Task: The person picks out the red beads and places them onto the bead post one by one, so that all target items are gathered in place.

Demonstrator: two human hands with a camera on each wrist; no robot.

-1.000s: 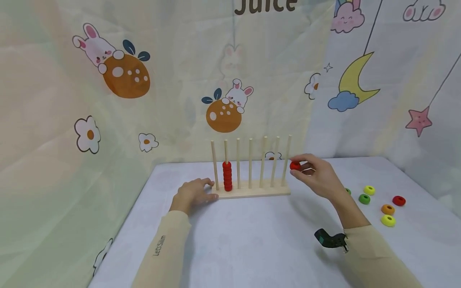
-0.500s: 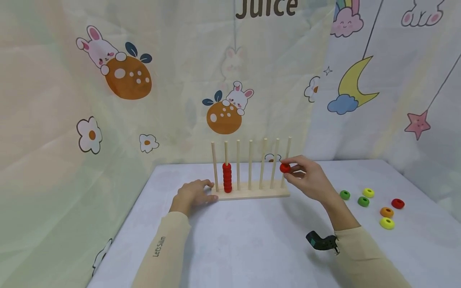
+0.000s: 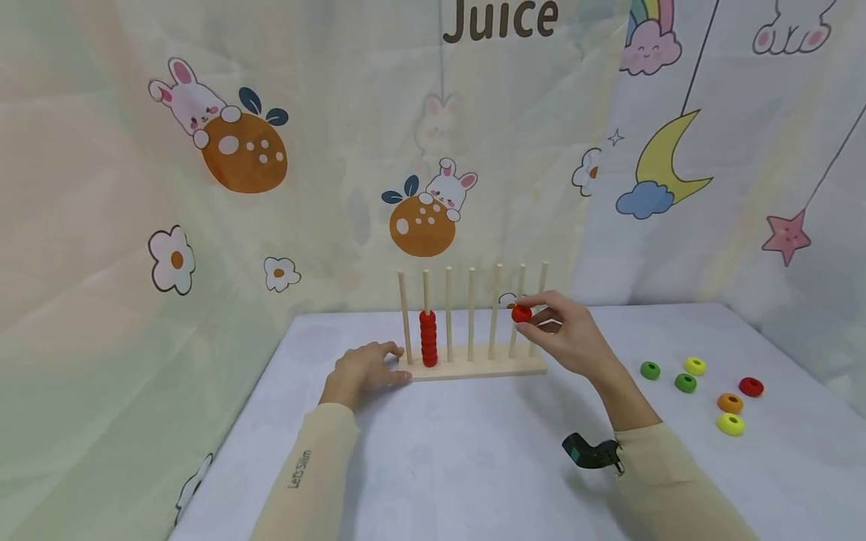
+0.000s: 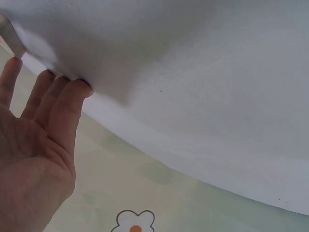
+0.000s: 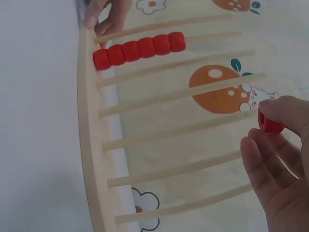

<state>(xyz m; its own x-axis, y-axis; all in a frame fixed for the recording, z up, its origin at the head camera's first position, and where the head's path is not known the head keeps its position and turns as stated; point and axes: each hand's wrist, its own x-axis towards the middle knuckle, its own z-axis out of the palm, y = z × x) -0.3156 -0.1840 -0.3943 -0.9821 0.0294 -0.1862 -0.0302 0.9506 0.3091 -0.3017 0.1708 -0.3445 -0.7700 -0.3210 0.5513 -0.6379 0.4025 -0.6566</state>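
A pale wooden peg rack (image 3: pixel 483 368) with a row of upright pegs stands near the table's back edge. Red beads (image 3: pixel 428 340) are stacked on its second peg from the left; the other pegs are bare. My left hand (image 3: pixel 364 371) holds the left end of the base, thumb in front and fingers behind, as the right wrist view also shows. Between thumb and fingertips, my right hand (image 3: pixel 567 334) pinches one red bead (image 3: pixel 522 313), its hole visible in the right wrist view. That bead is up at the right-hand pegs, overlapping the second peg from the right in the head view.
Loose beads lie on the white table at the right: green (image 3: pixel 650 370), yellow (image 3: pixel 731 424), orange (image 3: pixel 730 403) and red (image 3: pixel 751 387). A printed cloth (image 3: pixel 325 188) hangs close behind the table. A black device (image 3: pixel 591 453) juts from the right wrist.
My right hand has carried the red bead leftward, from outside the rack's right end to over its right-hand pegs. My left hand stays at the base's end. The head view has tilted slightly upward.
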